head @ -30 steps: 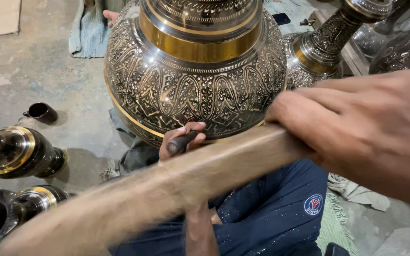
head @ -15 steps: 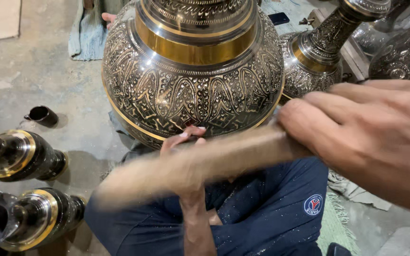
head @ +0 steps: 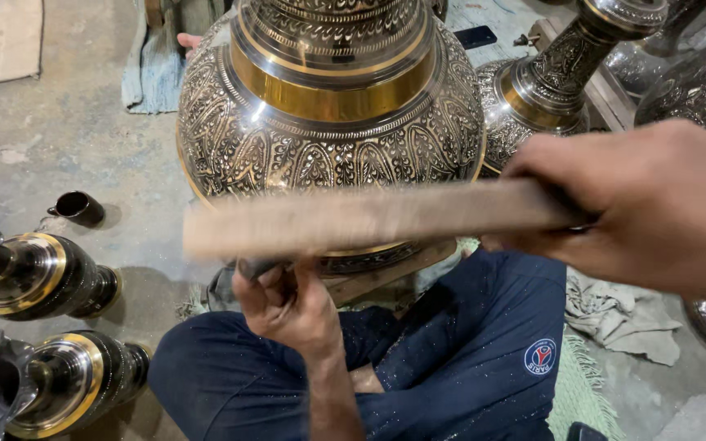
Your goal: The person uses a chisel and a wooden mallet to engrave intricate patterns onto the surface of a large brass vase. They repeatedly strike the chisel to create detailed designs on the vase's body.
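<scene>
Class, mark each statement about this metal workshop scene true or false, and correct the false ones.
1. The right hand holds a wooden stick. True.
2. The left hand is open and empty. False: it is closed around a small dark tool at the base of the large engraved vase.
3. The large engraved vase has a plain gold band around its neck. True.
4. The person wears red trousers. False: the trousers are dark blue.
5. Two smaller metal vessels lie on the floor to the left. True.
</scene>
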